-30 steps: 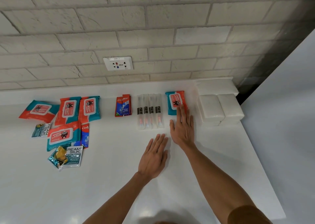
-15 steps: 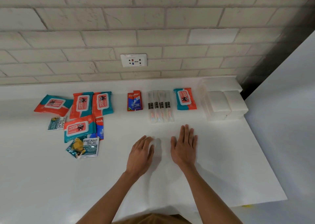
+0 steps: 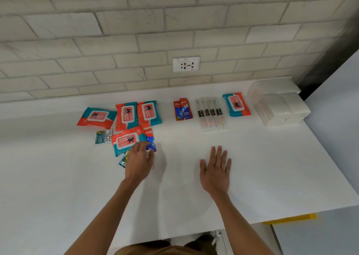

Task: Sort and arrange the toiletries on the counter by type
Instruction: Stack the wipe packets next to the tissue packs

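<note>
Left hand (image 3: 138, 162): fingers bent; grip unclear.
Right hand (image 3: 215, 172): flat, empty.
Risk: tugging the wipes pack (image 3: 127, 141) by the left hand could drag the toothpaste (image 3: 151, 139) along.

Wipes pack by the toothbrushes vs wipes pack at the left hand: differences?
The right pack lies lengthwise toward the wall; the left pack lies crosswise. The right pack sits alone, apart from the toothbrushes; the left pack sits in a pile, overlapping a toothpaste sachet. The left hand is at the left pack's corner; no hand nears the right pack. Shared: orange-and-teal wrap, white flap.
</note>
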Demonstrator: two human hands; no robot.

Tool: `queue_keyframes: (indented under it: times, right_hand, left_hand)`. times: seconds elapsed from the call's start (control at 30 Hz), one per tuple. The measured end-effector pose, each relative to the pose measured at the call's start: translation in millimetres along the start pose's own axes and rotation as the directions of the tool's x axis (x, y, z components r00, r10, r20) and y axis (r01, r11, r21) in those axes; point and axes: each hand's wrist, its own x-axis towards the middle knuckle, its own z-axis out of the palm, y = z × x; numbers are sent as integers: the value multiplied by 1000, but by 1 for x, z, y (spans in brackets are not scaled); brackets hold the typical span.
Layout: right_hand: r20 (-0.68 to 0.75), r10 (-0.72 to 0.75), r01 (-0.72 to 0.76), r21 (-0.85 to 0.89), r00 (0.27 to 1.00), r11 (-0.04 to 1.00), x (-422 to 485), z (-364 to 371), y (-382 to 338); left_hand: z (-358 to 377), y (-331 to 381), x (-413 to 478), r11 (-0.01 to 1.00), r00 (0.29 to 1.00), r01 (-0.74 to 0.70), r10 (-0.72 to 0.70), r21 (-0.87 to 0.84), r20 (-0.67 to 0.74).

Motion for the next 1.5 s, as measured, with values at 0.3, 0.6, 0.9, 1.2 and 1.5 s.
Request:
queue_keyframes:
  times: [0.3,0.6,0.9,1.2,1.5]
  right_hand:
    - [-1,6,-6,-4,1000,1000,-24,6,-22]
    - [2,28,-28,12,1000,1000,-23,3,-23]
    - [-18,26,-26,5,999,1000,-23,3,-24]
    - [-79,4,-4,0,997,1000,-21,4,-24]
    - [-168,73,7,432,983,902,9,-13,-20]
  left_hand:
    - [-55,-78,75,919,915,393,-386,-40,113]
    - [-51,-67,87,687,797,596,-570,-416,201]
    - [-60,-62,91,603,805,567,-549,-561,225]
    - [-96,-29,86,561,913,385,-345,-732,216]
    - [-79,54,68,587,843,428,16,-687,538]
